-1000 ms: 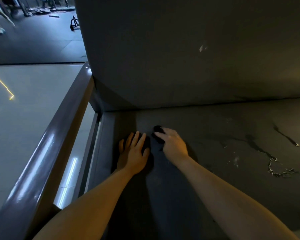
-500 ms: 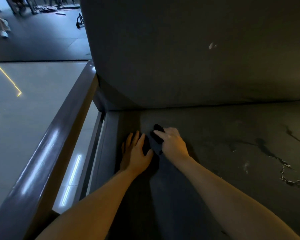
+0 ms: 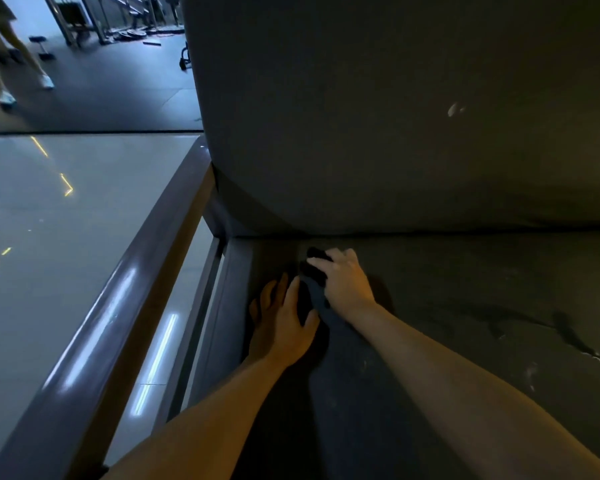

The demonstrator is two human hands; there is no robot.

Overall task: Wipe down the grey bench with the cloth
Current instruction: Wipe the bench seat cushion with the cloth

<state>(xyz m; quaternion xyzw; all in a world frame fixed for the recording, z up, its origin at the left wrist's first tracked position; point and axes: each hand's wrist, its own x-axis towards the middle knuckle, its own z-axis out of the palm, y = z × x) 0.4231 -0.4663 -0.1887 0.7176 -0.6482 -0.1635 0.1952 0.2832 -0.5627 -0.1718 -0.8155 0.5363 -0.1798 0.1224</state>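
The grey bench seat [image 3: 447,289] fills the lower right, with its padded backrest [image 3: 378,116] rising behind it. My right hand [image 3: 345,284] presses a dark cloth [image 3: 314,271] onto the seat near the back left corner, fingers curled over it. Only a bunched dark part of the cloth shows beside and under the fingers. My left hand [image 3: 281,320] lies flat on the seat just left of the cloth, fingers spread, holding nothing.
A glossy grey armrest rail [image 3: 118,306] runs diagonally along the bench's left side. The seat cover is cracked and scuffed at the right [image 3: 582,344]. Beyond the rail lies a shiny floor; a person's legs [image 3: 7,64] and gym equipment are at the far top left.
Both hands have stayed at the seat's back left corner. My right hand has shifted slightly with the cloth, and the view has turned a little to the left.
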